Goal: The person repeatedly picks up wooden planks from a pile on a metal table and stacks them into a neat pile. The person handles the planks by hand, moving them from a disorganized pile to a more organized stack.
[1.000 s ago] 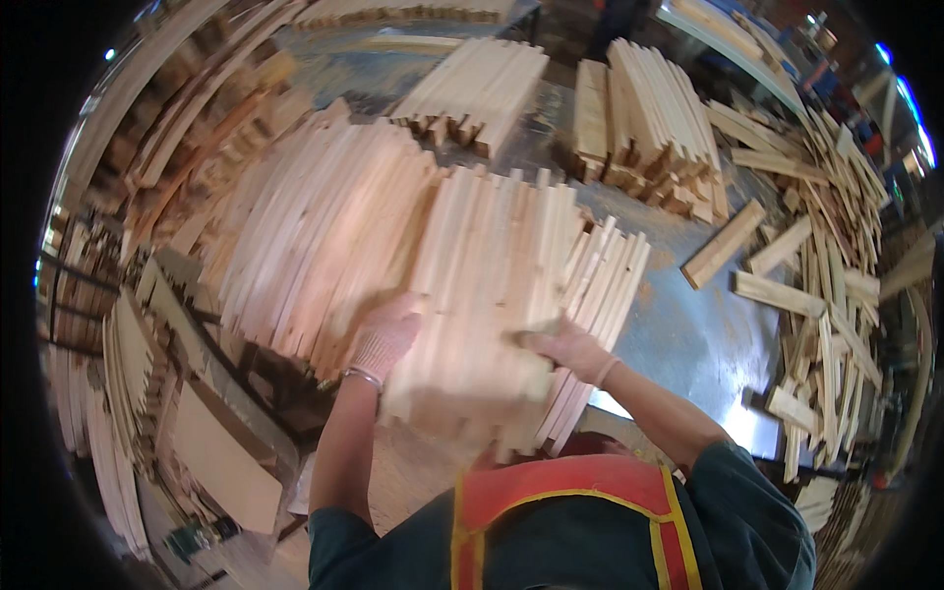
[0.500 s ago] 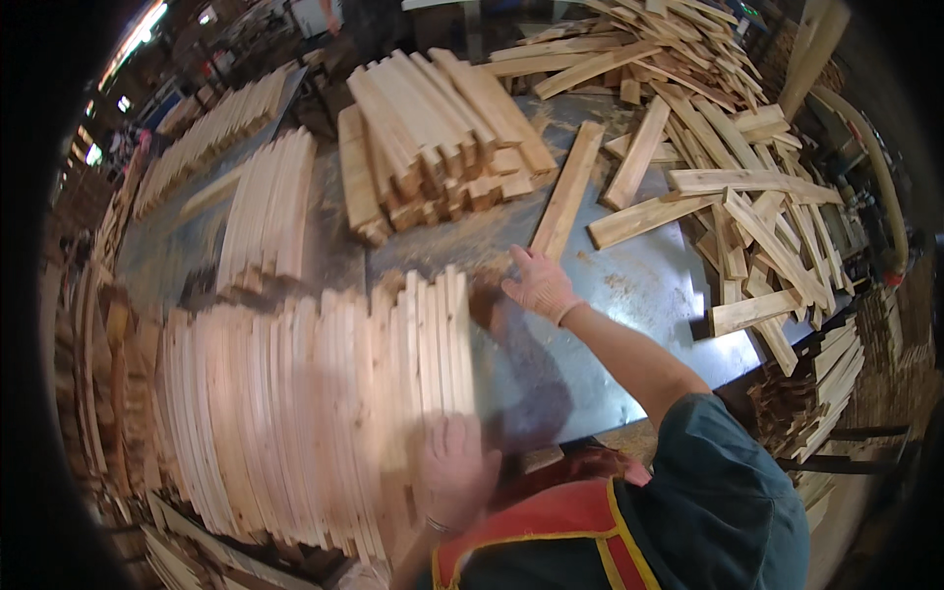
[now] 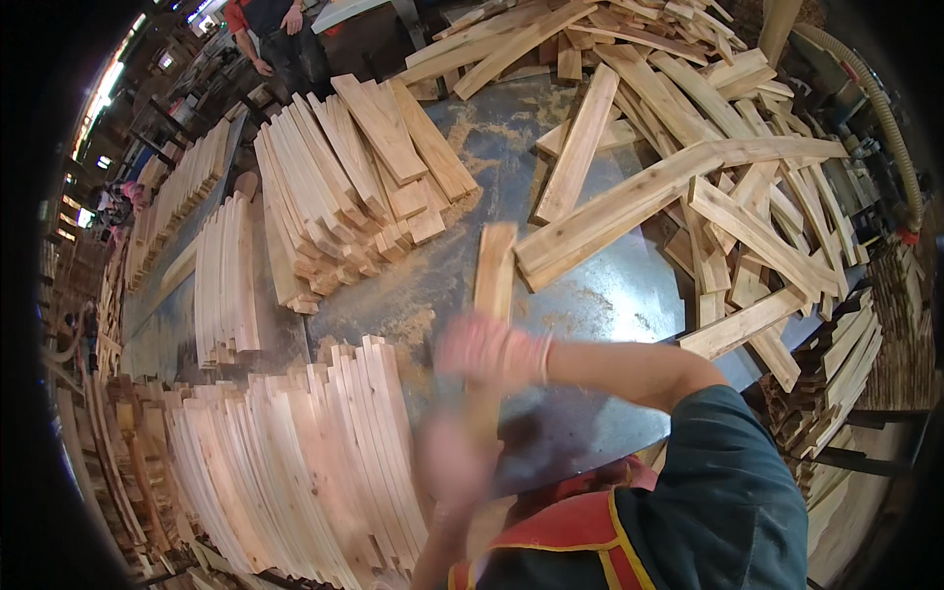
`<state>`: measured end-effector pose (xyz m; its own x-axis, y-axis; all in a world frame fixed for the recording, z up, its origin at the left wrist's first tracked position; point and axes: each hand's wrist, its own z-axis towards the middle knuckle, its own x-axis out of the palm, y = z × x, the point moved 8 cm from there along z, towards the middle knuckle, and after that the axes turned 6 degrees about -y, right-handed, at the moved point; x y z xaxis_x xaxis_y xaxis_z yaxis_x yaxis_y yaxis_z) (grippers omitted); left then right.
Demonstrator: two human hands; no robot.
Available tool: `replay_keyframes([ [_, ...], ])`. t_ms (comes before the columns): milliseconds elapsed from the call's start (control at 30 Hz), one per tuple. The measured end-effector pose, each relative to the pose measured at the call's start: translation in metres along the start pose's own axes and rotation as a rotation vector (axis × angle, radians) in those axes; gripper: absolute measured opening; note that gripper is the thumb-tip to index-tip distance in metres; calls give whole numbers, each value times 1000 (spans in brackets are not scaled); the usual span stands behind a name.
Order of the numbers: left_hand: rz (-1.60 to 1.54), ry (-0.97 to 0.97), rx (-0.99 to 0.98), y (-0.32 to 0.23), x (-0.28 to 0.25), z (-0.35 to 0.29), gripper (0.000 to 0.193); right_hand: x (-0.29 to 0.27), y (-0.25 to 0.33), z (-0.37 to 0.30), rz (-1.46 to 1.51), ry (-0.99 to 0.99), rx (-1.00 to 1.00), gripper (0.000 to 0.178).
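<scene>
- A metal table [image 3: 610, 305] spreads beneath and beyond the right hand [image 3: 492, 352] and the left hand [image 3: 457, 457], dusted with sawdust [image 3: 403, 295] ahead of them.
- A loose heap of boards [image 3: 767, 239] sprawls well to the right of both hands and ahead of them, its pieces crossing at many angles.
- A packed row of pale strips [image 3: 285, 462] lies to the left of the left hand, the strips side by side; its nearest edge comes just beside that hand, and whether they touch I cannot tell.
- A layered stack of boards [image 3: 315, 177] sits ahead of the right hand and to its left, two wider pieces slanting on its far right side.
- A co-worker [image 3: 280, 49] in dark clothes stands far beyond the hands, ahead and to the left, arms lowered.
- A smaller bundle of strips [image 3: 224, 285] rests to the left of the right hand, beyond the packed row.
- A slanting board [image 3: 624, 202] runs from just ahead of the right hand toward the heap.
- A short board [image 3: 495, 275] is at the hands: its far end juts out beyond the right hand, which lies across it.
- Both hands are blurred, the left nearer the body beside the board's nearer part; whether either one grips it I cannot tell.
</scene>
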<state>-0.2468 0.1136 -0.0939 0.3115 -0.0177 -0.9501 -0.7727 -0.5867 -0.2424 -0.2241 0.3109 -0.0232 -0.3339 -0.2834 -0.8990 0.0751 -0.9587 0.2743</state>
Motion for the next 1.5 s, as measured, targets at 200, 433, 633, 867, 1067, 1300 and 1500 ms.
replay_keyframes([
  [200, 120, 253, -166, -10, 30, 0, 112, -96, -241, -108, -417, 642, 691, 101],
  [433, -1717, 358, -498, 57, 20, -85, 75, -32, -186, -122, -468, 661, 453, 104],
  [633, -709, -39, -253, 75, -30, -112, 65, -40, -104, -105, -169, 749, 672, 100],
  [867, -69, -209, -190, 123, -19, -152, 70, 60, 7, -105, 750, 313, 881, 99],
  [1067, -115, -77, -233, 106, -30, -138, 71, 151, 160, -54, 613, 457, 668, 50],
  [1300, 289, -291, 26, 103, 12, -135, 83, 84, 122, -87, 1039, 30, 769, 42],
  [1500, 152, -265, 387, -28, 15, -79, 92, 2, 30, -376, 1545, -789, 1681, 17],
])
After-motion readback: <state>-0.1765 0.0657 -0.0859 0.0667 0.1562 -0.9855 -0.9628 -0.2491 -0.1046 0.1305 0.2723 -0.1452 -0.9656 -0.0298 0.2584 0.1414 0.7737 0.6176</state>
